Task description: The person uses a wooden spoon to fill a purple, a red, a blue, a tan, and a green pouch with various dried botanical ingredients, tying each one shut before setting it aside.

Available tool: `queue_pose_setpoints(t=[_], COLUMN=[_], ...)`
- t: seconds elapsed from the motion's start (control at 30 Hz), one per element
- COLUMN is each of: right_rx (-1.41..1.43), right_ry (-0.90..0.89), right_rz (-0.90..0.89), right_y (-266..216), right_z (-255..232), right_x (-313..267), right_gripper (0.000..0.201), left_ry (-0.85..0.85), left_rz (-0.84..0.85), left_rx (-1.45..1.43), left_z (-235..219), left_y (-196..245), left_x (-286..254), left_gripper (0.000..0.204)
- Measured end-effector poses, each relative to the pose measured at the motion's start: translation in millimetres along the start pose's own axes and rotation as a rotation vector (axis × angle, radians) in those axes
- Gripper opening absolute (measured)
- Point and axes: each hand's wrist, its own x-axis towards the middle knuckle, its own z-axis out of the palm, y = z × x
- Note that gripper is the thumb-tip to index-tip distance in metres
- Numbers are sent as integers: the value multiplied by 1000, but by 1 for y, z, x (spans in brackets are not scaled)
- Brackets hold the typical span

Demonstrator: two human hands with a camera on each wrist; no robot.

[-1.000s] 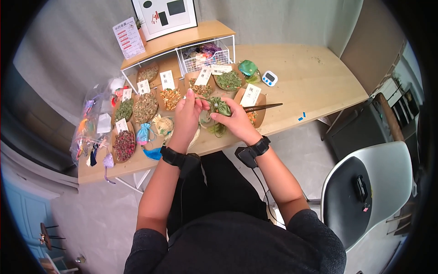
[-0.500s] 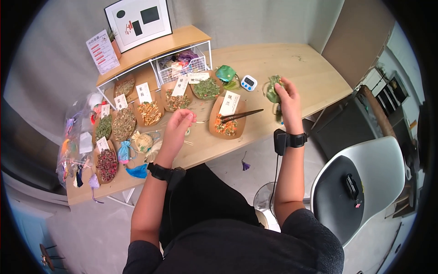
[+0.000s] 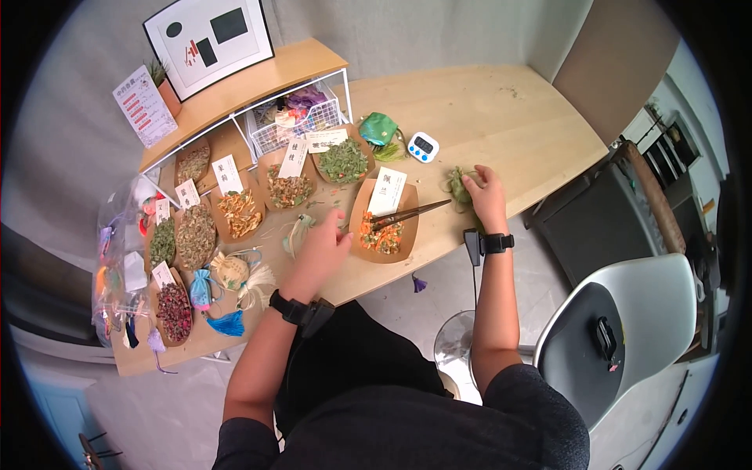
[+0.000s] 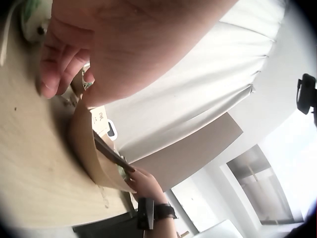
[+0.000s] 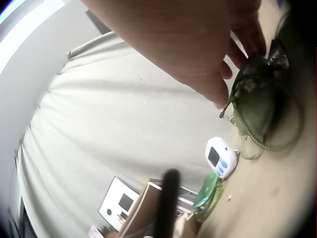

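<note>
A green drawstring sachet [image 3: 458, 185] with a looped cord sits on the table at the right. My right hand [image 3: 487, 200] is at its edge, fingertips touching it with fingers loosely bent. In the right wrist view the sachet [image 5: 257, 104] lies just under the fingers, a beaded cord hanging beside it. My left hand [image 3: 323, 249] is over the front of the table with nothing in its fingers. Beside its fingertips lies a pale green pouch [image 3: 298, 232]. Between the hands stands a paper tray [image 3: 410, 252] of orange and green herb bits, with dark tongs [image 3: 415, 213] and a label card [image 3: 387, 193].
Several labelled trays of dried herbs, including rosebuds [image 3: 173, 312], fill the left side. A blue tasselled sachet [image 3: 202, 291] and a cream pouch [image 3: 230, 270] lie in front. A white timer [image 3: 423, 147] and a shiny green pouch [image 3: 378, 129] are behind. A purple tassel [image 3: 420, 283] hangs below the front edge.
My right hand carried the green sachet away from my left hand to the table's right side and lowered it there. My left hand moved right and forward, towards the pale green pouch.
</note>
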Motion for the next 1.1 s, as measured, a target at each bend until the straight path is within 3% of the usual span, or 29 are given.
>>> queue_pose_setpoints(t=[0.07, 0.17, 0.33, 0.43, 0.53, 0.63, 0.73, 0.83, 0.93, 1.03, 1.1], right_rx=[-240, 181, 728, 832, 632, 332, 479, 539, 679, 606, 538], right_ry=[254, -144, -565, -555, -407, -424, -543, -524, -580, -788, -863], right_rz=[-319, 348, 692, 656, 584, 557, 603, 554, 435, 234, 226], right_y=[-5, -80, -83, -82, -93, -98, -89, -90, -115, -150, -153], right_z=[-5, -25, -10, -6, -7, -9, -5, -3, -12, -15, -10], right_x=[3, -15, -27, -28, -30, -28, -24, -19, -19, -24, -28], right_gripper=[39, 42, 54, 51, 43, 33, 27, 23, 20, 16, 15], left_ry=[-1, 5, -24, -45, -76, -156, -254, -213, -226, -240, -237], left_rz=[13, 34, 54, 25, 27, 24, 94, 99, 76, 44, 45], left_rx=[-33, -97, -162, -202, -215, -242, -296, -351, -393, -484, -482], left_z=[4, 9, 17, 19, 17, 13, 20, 30, 33, 32, 34], left_y=[4, 12, 22, 23, 22, 22, 6, 0, -4, 0, -4], left_x=[2, 3, 8, 10, 12, 16, 24, 25, 24, 23, 23], left_gripper=[36, 37, 39, 39, 38, 32, 20, 8, 5, 6, 7])
